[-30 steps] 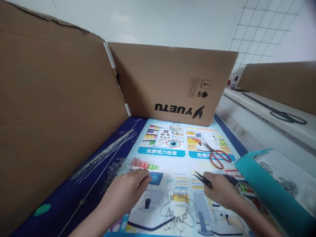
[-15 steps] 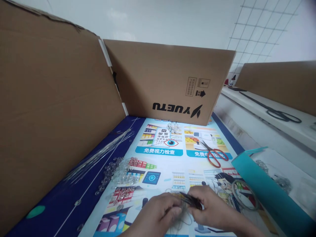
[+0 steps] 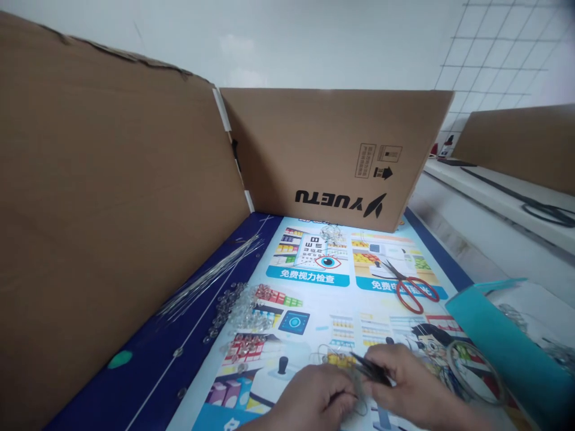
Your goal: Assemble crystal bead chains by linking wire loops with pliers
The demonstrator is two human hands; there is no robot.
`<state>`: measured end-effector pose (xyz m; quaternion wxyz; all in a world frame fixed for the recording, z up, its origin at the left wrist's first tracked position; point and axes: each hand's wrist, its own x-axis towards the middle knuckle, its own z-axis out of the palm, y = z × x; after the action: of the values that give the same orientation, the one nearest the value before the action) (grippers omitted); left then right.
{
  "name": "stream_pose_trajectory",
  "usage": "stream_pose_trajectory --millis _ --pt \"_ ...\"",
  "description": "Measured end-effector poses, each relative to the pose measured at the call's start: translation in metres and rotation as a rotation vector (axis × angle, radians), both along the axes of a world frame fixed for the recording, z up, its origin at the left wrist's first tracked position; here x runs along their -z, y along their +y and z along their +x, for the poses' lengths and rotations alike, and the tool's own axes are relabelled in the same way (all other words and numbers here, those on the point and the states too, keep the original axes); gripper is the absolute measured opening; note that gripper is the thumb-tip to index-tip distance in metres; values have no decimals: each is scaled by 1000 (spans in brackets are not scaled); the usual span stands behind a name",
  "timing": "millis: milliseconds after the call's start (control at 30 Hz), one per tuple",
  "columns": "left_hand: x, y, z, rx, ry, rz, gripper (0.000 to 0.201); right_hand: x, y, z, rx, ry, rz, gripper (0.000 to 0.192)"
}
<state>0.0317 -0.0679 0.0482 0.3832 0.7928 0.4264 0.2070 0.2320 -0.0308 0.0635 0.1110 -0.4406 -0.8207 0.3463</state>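
My left hand is closed, its thumb and curled fingers pinching a thin wire that loops out above the knuckles. More strands hang between the two hands. In my right hand is a pair of dark, pointed pliers, gripped near the handles. Their tips point left, just above my left fingers and close to the wire. Whether the jaws touch it I cannot tell. Left of my hands lies a spread of clear beads on the printed sheet.
Red-handled scissors lie beyond my right hand. A wire coil rests beside a teal box at right. A bundle of straight wires lies at left. Cardboard panels stand behind and left; a small wire tangle is at the back.
The whole view has shifted, so everything appears further right. My left fingers look more tightly curled, while the pliers stay in my right hand near the left fingertips.
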Motion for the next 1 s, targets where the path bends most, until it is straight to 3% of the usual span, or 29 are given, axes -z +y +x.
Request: stream_pose_trajectory --millis 67,167,267,433,600,800,900,1000 --pt "-6 2 -9 -11 117 82 16 5 13 15 24 -51 7 17" --pt "-6 2 -29 -157 306 207 23 15 38 42 139 -215 55 18" --pt "8 0 -46 -236 413 275 26 26 57 64 196 -354 130 16" --pt "27 -9 -56 -193 392 210 23 41 68 71 270 -440 236 17" --pt "37 -11 -52 -147 328 194 25 49 68 66 253 -471 357 27" --pt "53 -12 -55 -136 362 312 28 45 57 49 218 -454 524 30" --pt "54 -13 -59 -151 330 385 25 36 34 33 77 -280 609 21" --pt "51 -15 -62 -163 273 456 22 28 6 20 -76 -142 565 20"
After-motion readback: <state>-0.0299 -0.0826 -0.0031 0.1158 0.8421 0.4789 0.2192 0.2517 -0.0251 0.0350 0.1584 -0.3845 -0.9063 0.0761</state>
